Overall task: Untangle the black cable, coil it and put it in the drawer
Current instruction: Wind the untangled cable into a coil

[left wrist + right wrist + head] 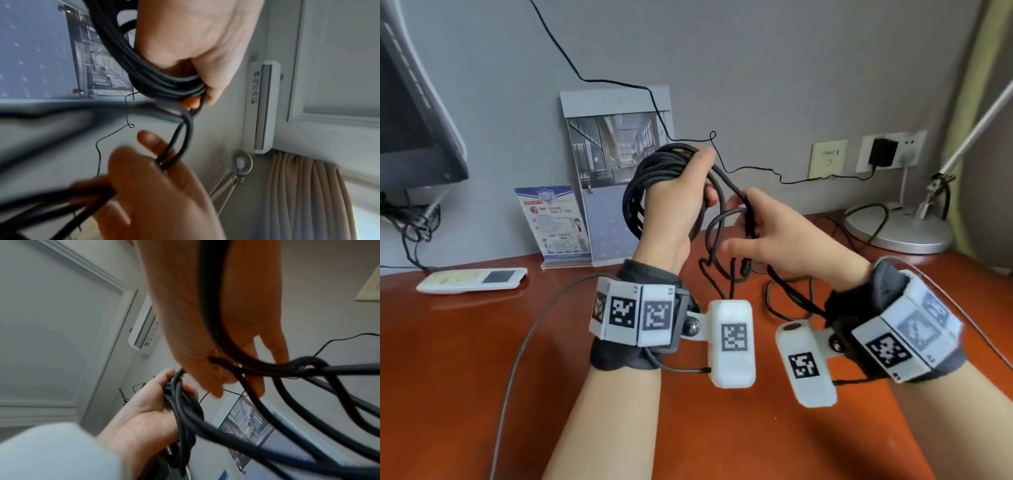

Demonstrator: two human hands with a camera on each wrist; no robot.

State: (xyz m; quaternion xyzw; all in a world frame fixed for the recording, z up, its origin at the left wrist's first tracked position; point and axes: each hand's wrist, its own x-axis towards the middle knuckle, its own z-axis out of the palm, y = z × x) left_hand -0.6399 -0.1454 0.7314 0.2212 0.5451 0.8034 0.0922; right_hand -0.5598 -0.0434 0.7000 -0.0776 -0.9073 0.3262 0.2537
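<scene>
The left hand grips the coiled black cable above the desk; the right hand, just right, pinches the loose strand, whose slack trails down toward the near desk.

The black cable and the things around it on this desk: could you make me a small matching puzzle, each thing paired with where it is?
Things:
1. black cable
2. white remote
3. black adapter
4. lamp base

Places:
A. plugged into the wall socket
B. lying flat at the desk's left
C. coiled in the left hand, a strand in the right hand
D. standing at the desk's far right

Pairs: 1-C, 2-B, 3-A, 4-D
</scene>
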